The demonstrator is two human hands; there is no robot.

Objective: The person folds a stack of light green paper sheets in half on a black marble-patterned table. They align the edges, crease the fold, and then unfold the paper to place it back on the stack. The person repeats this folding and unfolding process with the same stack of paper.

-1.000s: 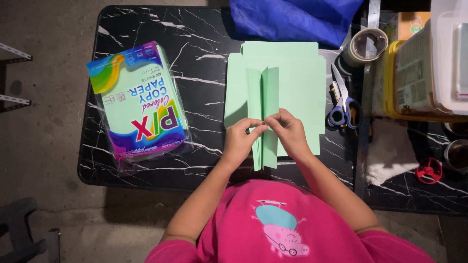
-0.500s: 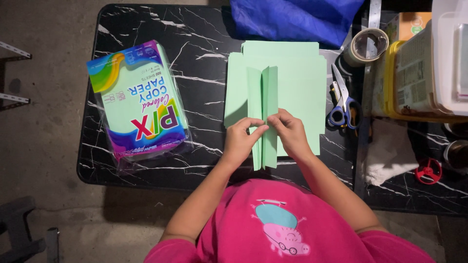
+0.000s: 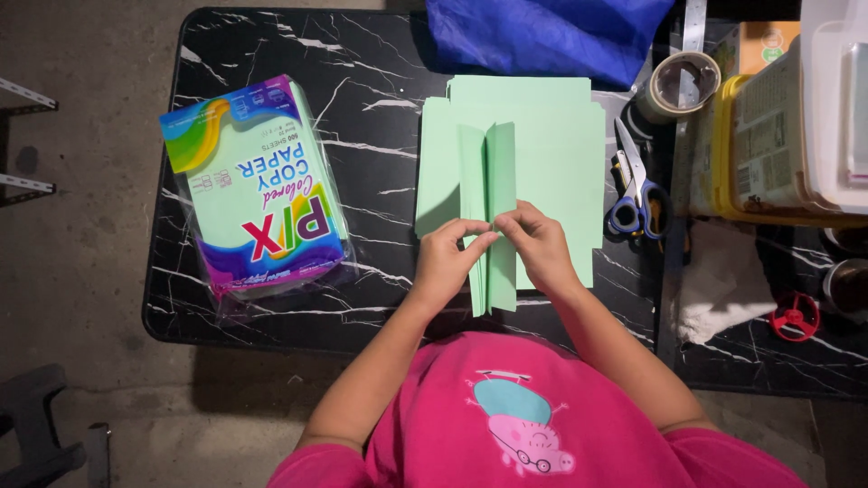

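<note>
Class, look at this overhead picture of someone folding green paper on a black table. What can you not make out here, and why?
- Head view: the fold under the left hand and right hand is covered by the fingers.
- The number of sheets beneath the folded green paper cannot be counted, as it covers them.
- The blue cloth is cut off by the top edge.
- The white container is cut off by the right edge.
</note>
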